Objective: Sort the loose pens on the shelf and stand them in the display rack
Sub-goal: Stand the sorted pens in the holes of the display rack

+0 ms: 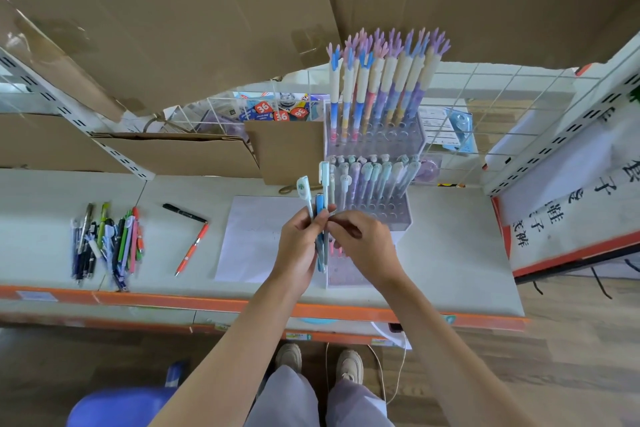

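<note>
left hand [298, 246] gripping bundle of pens [320, 218] upright, just before display rack [398, 215]; right hand [360, 236] pinching one from bundle. risk: bundle splaying, pens dropping onto shelf [450, 236] or knocking standing rack pens. loose pile [107, 243] waiting far left.

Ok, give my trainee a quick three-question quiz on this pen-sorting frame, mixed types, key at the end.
1. True or false: the left hand grips a bunch of pens.
2. Multiple choice: where does the pile of loose pens lie? A) on the left of the shelf B) inside the rack C) on the floor
3. Fill in: the lone orange pen lies just left of a sheet of ______.

Key: 1 true; 2 A; 3 paper. The right hand pinches at the bunch too.
</note>
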